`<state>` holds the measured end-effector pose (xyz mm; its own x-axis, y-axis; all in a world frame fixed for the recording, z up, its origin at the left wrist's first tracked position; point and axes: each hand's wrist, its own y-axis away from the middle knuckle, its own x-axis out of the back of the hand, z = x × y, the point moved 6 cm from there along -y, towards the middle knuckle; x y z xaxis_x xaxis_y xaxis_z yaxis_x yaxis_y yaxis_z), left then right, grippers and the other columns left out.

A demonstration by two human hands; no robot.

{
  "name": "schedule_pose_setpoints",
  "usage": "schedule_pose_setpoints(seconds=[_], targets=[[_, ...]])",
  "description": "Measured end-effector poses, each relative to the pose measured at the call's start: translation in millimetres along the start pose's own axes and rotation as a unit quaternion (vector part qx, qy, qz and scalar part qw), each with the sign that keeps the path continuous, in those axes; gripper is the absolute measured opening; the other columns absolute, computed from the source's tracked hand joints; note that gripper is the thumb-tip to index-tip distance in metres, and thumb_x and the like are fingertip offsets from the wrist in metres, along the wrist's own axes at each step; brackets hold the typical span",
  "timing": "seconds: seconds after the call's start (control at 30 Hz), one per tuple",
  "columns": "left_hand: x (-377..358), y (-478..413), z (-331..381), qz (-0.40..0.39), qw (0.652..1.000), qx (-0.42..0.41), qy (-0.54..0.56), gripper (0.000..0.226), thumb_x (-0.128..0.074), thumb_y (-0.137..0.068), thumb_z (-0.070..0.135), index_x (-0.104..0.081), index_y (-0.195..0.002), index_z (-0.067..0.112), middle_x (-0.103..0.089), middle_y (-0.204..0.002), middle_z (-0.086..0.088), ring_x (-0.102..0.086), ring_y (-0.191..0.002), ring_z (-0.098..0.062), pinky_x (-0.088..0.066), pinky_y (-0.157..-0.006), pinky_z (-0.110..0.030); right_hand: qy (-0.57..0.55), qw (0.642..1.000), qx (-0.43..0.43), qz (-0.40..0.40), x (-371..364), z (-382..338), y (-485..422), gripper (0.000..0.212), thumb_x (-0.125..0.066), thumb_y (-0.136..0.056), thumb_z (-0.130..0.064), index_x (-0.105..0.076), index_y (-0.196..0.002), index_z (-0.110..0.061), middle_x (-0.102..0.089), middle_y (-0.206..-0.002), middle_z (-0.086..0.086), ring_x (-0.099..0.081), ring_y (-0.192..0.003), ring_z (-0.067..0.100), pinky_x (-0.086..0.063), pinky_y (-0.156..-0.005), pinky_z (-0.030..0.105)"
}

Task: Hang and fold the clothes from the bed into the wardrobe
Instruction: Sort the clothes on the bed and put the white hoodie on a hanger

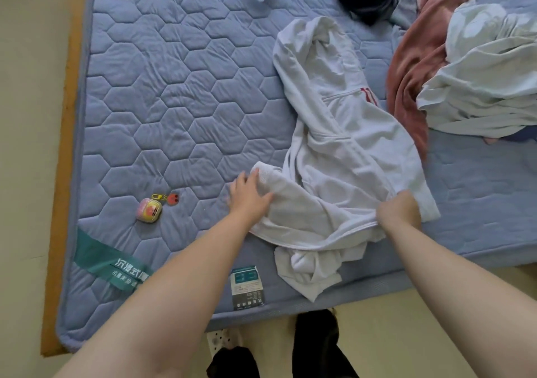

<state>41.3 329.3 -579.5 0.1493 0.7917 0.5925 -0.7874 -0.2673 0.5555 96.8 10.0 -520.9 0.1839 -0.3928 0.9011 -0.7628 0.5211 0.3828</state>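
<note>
1. Nearest, the left hand (250,196) rests straight-fingered on the hoodie (334,145) sleeve.
2. Beside it, the right hand (399,210) clutches the hoodie hem in curled fingers.
3. Beyond both hands, the hoodie stretches across the bed (174,87).

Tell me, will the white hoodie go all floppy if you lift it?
Probably floppy: the white hoodie lies in soft wrinkles and bunches up where the right hand grips its hem. Likely light too: part droops over the mattress edge without dragging the rest down. It shouldn't roll.
</note>
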Motion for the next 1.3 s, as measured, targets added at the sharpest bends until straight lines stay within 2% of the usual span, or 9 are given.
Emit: schedule_pose_setpoints(seconds=[0.13, 0.33, 0.43, 0.5, 0.63, 0.8, 0.93, 1.13, 1.3], targets=[[-47.6, -8.4, 23.8, -0.136, 0.972, 0.109, 0.159, 0.107, -0.070, -0.083, 0.034, 0.011, -0.152, 0.029, -0.023, -0.154, -0.009, -0.035, -0.135, -0.031, -0.038, -0.098, -0.034, 0.124, 0.987, 0.103, -0.003, -10.3, -20.2, -16.7, 0.057, -0.062, -0.080, -0.011, -0.038, -0.131, -0.007, -0.040, -0.135, 0.017, -0.041, -0.122, 0.035, -0.038, -0.098, 0.042], [-108.0, -10.8, 104.4, -0.216, 0.964, 0.032, 0.151, 0.068, -0.063, -0.081, 0.019, -0.033, -0.142, 0.029, -0.050, -0.130, 0.002, -0.051, -0.110, -0.018, -0.046, -0.087, -0.031, 0.031, 0.953, 0.300, 0.028, -1.4, -83.9, -61.7, 0.079, -0.064, -0.075, -0.037, -0.032, -0.141, -0.008, -0.030, -0.146, 0.018, -0.029, -0.135, 0.034, -0.025, -0.111, 0.044], [-118.0, -15.9, 125.1, -0.234, 0.960, 0.024, 0.151, 0.066, -0.058, -0.084, 0.015, -0.032, -0.142, 0.033, -0.048, -0.119, 0.006, -0.050, -0.101, -0.015, -0.043, -0.067, -0.021, 0.081, 0.958, 0.221, -0.165, -31.9, -91.2, -95.5, 0.108, -0.074, -0.074, -0.040, -0.003, -0.151, -0.017, -0.024, -0.152, 0.017, -0.031, -0.137, 0.031, -0.031, -0.108, 0.041], [-120.4, -21.3, 125.1, -0.238, 0.960, 0.037, 0.144, 0.061, -0.059, -0.085, 0.016, -0.036, -0.139, 0.034, -0.049, -0.116, 0.007, -0.050, -0.098, -0.014, -0.041, -0.063, -0.019, 0.111, 0.949, 0.199, -0.220, -39.0, -92.6, -106.3, 0.081, -0.066, -0.080, -0.021, -0.023, -0.148, -0.009, -0.047, -0.137, 0.020, -0.049, -0.123, 0.035, -0.041, -0.095, 0.036], [-103.4, -37.5, 120.1, -0.189, 0.964, 0.086, 0.169, 0.037, -0.058, -0.088, 0.030, -0.049, -0.123, 0.031, -0.055, -0.121, 0.003, -0.055, -0.100, -0.014, -0.046, -0.083, -0.030, 0.014, 0.967, 0.204, -0.153, -11.8, -104.0, -119.6, 0.030, -0.053, -0.083, -0.013, -0.062, -0.110, -0.003, -0.063, -0.113, 0.018, -0.057, -0.107, 0.036, -0.041, -0.080, 0.031], [-108.9, -45.3, 142.8, -0.149, 0.953, 0.147, 0.217, 0.073, -0.063, -0.088, 0.037, -0.023, -0.148, 0.028, -0.039, -0.137, 0.001, -0.047, -0.110, -0.020, -0.040, -0.094, -0.033, -0.111, 0.994, -0.004, 0.009, 67.6, -22.3, -182.1, 0.034, -0.053, -0.085, -0.013, -0.062, -0.114, 0.001, -0.063, -0.117, 0.022, -0.058, -0.106, 0.041, -0.044, -0.080, 0.037], [-158.0, -29.7, 216.7, -0.254, 0.950, 0.076, 0.167, 0.079, -0.059, -0.086, 0.026, -0.014, -0.151, 0.035, -0.035, -0.138, 0.007, -0.046, -0.113, -0.022, -0.043, -0.092, -0.037, 0.013, 0.992, -0.112, -0.059, 91.0, 42.7, -233.2, 0.059, -0.061, -0.082, -0.020, -0.040, -0.134, -0.002, -0.044, -0.139, 0.021, -0.046, -0.124, 0.039, -0.041, -0.102, 0.045], [-227.0, -10.7, 250.6, -0.290, 0.956, -0.031, -0.042, 0.074, -0.054, -0.086, 0.041, -0.017, -0.150, 0.039, -0.031, -0.153, -0.003, -0.035, -0.135, -0.027, -0.034, -0.107, -0.036, 0.020, 0.974, 0.204, -0.097, 90.2, -26.9, -246.7, 0.097, -0.069, -0.078, -0.042, -0.014, -0.151, -0.011, -0.017, -0.157, 0.011, -0.017, -0.144, 0.029, -0.018, -0.116, 0.046], [-227.1, -16.3, 233.2, -0.265, 0.962, -0.059, -0.032, 0.055, -0.058, -0.086, 0.030, -0.044, -0.139, 0.031, -0.052, -0.118, 0.004, -0.048, -0.116, -0.022, -0.038, -0.089, -0.029, 0.029, 0.950, 0.217, -0.222, 34.5, -35.4, -234.8, 0.121, -0.079, -0.066, -0.046, 0.004, -0.152, -0.024, -0.022, -0.154, 0.011, -0.029, -0.138, 0.035, -0.031, -0.111, 0.046]])
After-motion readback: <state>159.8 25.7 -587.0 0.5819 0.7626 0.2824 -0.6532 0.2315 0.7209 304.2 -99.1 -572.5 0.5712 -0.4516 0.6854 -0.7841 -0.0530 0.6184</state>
